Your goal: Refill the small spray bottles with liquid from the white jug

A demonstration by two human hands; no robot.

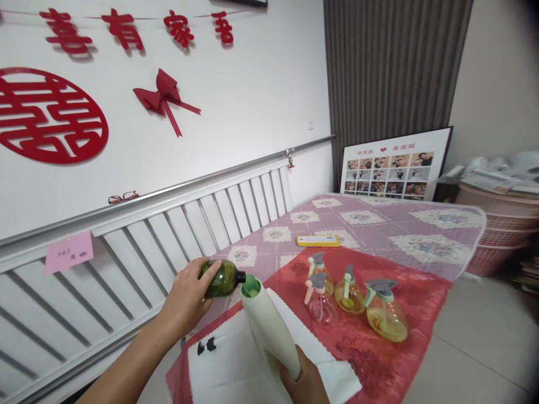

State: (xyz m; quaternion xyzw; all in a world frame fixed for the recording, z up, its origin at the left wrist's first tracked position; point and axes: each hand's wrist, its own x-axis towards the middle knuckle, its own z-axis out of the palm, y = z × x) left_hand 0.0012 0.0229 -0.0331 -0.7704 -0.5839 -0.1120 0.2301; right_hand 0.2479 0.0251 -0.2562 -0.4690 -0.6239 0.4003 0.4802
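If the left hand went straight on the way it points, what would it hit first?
Probably the pale container: the green bottle in the left hand has its neck at that open rim, though whether they touch is hard to tell.

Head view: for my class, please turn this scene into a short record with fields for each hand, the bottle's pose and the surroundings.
Left hand: grips the dark green bottle
Right hand: grips the pale container, near its lower end
Bottle pose: tipped sideways, mouth at the container's opening
Red cloth: bears four spray bottles
White cloth: bears small black pieces
Behind: yellow box on patterned tablecloth
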